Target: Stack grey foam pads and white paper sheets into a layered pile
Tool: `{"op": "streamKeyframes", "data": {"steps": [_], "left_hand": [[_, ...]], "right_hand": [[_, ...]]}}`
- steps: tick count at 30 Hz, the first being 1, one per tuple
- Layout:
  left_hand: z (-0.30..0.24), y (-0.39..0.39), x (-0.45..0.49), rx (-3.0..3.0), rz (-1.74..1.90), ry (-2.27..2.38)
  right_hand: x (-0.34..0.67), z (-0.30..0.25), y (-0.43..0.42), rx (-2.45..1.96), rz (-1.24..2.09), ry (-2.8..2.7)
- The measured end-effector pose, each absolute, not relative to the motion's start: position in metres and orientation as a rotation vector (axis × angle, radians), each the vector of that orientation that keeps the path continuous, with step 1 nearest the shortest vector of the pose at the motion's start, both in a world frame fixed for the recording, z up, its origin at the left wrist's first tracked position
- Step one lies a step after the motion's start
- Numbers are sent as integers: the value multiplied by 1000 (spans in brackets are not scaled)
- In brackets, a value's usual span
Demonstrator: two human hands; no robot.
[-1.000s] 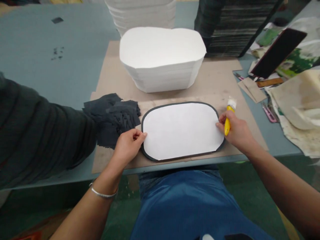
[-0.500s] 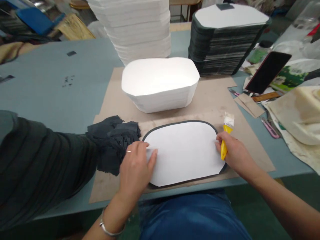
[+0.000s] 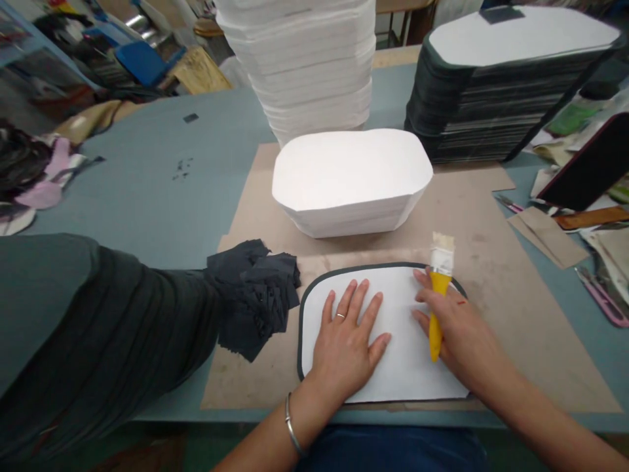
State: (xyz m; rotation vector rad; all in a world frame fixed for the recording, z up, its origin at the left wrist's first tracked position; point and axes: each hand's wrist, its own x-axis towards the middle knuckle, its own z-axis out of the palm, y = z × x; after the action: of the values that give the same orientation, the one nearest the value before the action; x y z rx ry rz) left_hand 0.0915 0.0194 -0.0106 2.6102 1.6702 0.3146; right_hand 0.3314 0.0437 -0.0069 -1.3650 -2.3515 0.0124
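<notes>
A white rounded panel with a dark border [image 3: 403,367] lies on the brown cardboard sheet [image 3: 521,314] before me. Flat on the panel's left part, fingers spread, is my left hand [image 3: 346,347]. My right hand [image 3: 457,321] rests over the panel's right side and holds a yellow-handled paintbrush [image 3: 441,282], bristles pointing away from me; its fingertips reach onto the white surface. Left of the panel sits a heap of black fabric pieces [image 3: 255,295]. Behind the panel stands a stack of white rounded sheets [image 3: 351,177].
A tall white stack [image 3: 314,65] and a dark-edged stack of panels [image 3: 481,98] stand at the back. A large dark stack [image 3: 98,328] leans in at left. On the right are a phone [image 3: 590,164], folded cardboard [image 3: 545,236] and a pink cutter [image 3: 602,295].
My left hand has moved from the panel's left edge onto its surface and spread flat. My right hand has shifted onto the panel's right part, still with the brush. The view has turned left.
</notes>
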Motion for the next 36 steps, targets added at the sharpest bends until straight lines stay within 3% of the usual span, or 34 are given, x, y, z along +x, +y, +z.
{"op": "streamKeyframes", "data": {"steps": [10, 19, 27, 36], "left_hand": [[-12, 19, 94, 2550, 380, 1665], [8, 10, 86, 2518, 529, 1701], [2, 3, 82, 2471, 542, 1783], [9, 2, 83, 2402, 564, 1721]], "right_hand": [[304, -33, 54, -1172, 168, -2344], [326, 49, 60, -1169, 266, -2159], [281, 62, 98, -1330, 905, -1877], [311, 58, 107, -1575, 673, -2044]]}}
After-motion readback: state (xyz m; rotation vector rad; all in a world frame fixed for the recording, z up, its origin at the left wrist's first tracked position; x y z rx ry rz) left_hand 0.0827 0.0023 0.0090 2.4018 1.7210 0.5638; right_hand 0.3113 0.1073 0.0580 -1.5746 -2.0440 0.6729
